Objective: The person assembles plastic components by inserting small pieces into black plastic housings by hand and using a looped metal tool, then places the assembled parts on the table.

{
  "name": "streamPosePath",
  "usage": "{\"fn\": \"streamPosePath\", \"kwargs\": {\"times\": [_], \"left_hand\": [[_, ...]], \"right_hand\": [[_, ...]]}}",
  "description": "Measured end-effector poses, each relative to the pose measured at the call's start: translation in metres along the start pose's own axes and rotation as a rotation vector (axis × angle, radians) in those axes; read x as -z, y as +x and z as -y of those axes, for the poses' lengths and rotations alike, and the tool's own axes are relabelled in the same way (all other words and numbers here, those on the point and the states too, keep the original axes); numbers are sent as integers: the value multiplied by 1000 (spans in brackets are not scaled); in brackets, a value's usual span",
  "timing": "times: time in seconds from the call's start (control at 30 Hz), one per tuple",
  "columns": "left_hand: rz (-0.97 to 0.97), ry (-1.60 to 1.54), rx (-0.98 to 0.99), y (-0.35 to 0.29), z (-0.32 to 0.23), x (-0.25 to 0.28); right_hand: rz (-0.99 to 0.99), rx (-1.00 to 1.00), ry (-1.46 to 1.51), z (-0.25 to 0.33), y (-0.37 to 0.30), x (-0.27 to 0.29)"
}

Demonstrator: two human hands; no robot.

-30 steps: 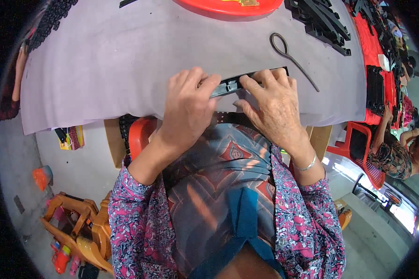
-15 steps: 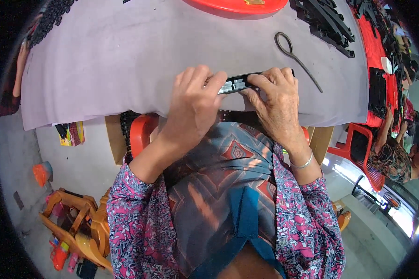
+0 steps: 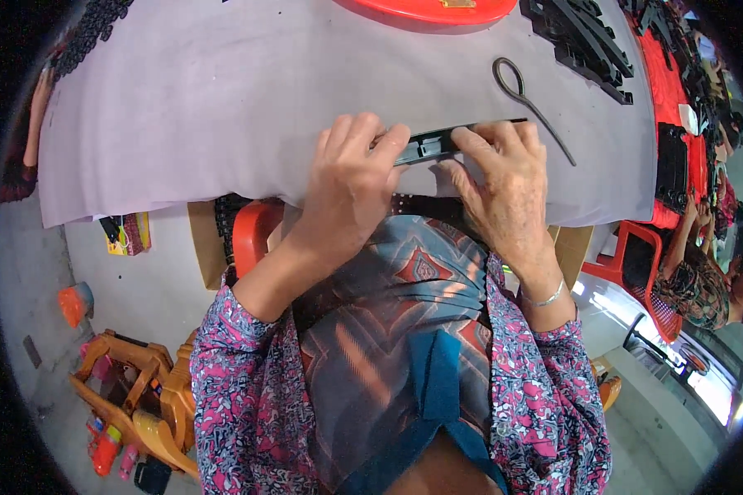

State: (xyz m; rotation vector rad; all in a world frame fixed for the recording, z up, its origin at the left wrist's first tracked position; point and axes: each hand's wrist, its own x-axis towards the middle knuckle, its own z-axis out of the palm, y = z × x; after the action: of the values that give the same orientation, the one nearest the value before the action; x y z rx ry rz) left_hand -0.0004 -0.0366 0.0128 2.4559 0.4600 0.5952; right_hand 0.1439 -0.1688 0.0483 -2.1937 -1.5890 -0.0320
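A narrow black plastic strip (image 3: pixel 436 146) with a shallow channel and greyish inner pieces is held level above the near edge of the table. My left hand (image 3: pixel 351 177) grips its left end between thumb and curled fingers, which hide that end. At the right part of the strip is my right hand (image 3: pixel 508 169), fingers bent over it and index fingertip pressing on its upper face. The right thumb sits below the strip, slightly away from the index finger. The strip's far right tip pokes out past the knuckles.
A looped dark metal rod (image 3: pixel 549 128) lies right of my hands on the grey-covered table (image 3: pixel 190 107). Beyond are a red round tray (image 3: pixel 429 20) and a pile of black plastic parts (image 3: pixel 582 49). Another person (image 3: pixel 698 280) works at the right, near a red chair (image 3: pixel 619 256).
My right hand has shifted a little to the right along the strip, and its thumb has moved away from the strip's lower edge. My left hand keeps its grip.
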Motion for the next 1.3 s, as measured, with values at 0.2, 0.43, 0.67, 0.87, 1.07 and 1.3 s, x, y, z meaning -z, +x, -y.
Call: {"fn": "streamPosePath", "kwargs": {"times": [0.2,0.43,0.67,0.87,1.07,1.3], "left_hand": [[5,-24,-14,3,2,-1],[10,-14,-81,4,4,4],[-27,-33,-75,0,2,-2],[-29,-93,-92,0,4,-3],[-32,-41,-90,-2,9,-5],[-82,-133,18,-14,24,43]], "right_hand": [[180,244,101,-5,23,5],[315,479,53,-9,51,8],[401,480,120,-10,50,8],[499,445,229,-8,56,10],[476,445,217,-10,53,10],[85,384,316,10,34,32]]}}
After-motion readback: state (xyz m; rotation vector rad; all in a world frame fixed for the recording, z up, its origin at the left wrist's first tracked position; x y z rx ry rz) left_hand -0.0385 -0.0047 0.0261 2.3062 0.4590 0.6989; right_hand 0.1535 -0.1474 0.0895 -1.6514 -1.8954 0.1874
